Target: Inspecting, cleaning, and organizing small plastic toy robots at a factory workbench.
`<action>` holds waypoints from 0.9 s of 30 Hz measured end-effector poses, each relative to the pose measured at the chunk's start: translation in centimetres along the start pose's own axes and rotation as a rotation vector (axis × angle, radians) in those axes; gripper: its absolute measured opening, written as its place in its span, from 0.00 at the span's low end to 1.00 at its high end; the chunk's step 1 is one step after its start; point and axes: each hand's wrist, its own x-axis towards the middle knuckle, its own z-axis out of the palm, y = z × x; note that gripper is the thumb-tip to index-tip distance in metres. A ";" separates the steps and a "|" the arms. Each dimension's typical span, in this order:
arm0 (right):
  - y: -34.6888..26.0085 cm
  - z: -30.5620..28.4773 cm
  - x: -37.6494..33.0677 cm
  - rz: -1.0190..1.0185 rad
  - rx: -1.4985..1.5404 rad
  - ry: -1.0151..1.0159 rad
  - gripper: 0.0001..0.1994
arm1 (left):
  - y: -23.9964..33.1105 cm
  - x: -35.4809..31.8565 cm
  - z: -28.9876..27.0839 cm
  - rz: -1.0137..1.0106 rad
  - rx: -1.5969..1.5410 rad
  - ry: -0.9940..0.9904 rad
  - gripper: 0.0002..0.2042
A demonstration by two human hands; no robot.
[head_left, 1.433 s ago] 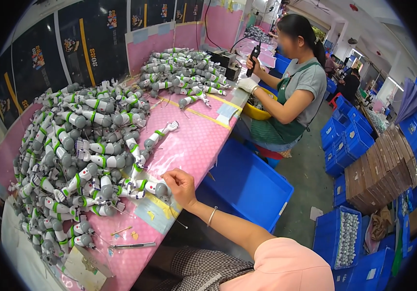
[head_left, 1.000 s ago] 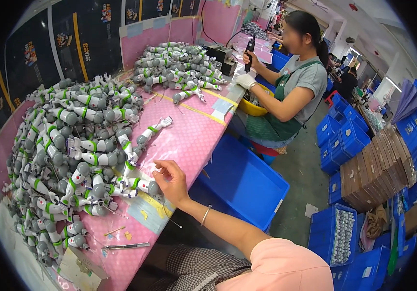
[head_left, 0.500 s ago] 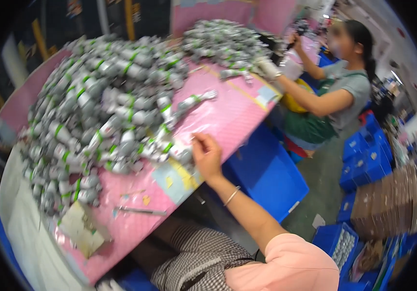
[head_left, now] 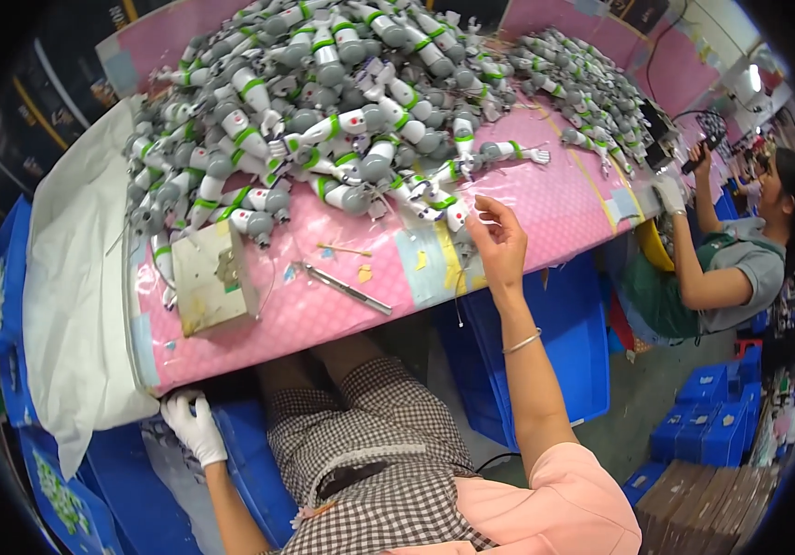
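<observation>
My bare right hand [head_left: 501,242] hovers at the table's front edge, thumb and fingers apart and bent, with nothing visible between them. Just left of its fingertips lies a white and grey toy arm [head_left: 458,215] with a red dot. Beside it a heap of similar toy arms [head_left: 328,125] with green bands covers the back of the table. One toy arm [head_left: 506,151] points right, its small hand spread. My left hand [head_left: 194,427], in a white glove, is below the table's left front corner, over a blue bin; its fingers are loosely bent and apart, holding nothing I can see.
On the pink table [head_left: 310,319] are a metal pen-like tool [head_left: 347,287] and a pale block [head_left: 215,279]. Blue bins [head_left: 541,356] stand below. White sheeting [head_left: 83,277] hangs at the left. A co-worker [head_left: 740,268] sits at the right beside a second heap [head_left: 583,88].
The view has swung left and down, bringing my gloved left hand into sight. My right hand's thumb and fingers, close together before, are now apart, still near the front edge.
</observation>
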 end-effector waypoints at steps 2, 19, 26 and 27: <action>-0.9 0.4 -0.5 -0.220 -0.357 -0.223 0.23 | -0.1 0.1 -0.2 0.002 -0.007 0.014 0.03; 0.0 -2.6 -0.3 -0.018 -0.219 0.203 0.13 | 1.6 0.3 -1.1 0.053 0.013 0.062 0.10; -1.2 -0.3 -1.5 -0.117 -0.294 0.137 0.14 | -1.0 1.7 0.5 0.140 0.015 -0.008 0.12; -1.5 0.8 -1.7 -0.209 -0.345 0.110 0.15 | -3.7 3.3 2.4 0.667 -0.264 0.351 0.12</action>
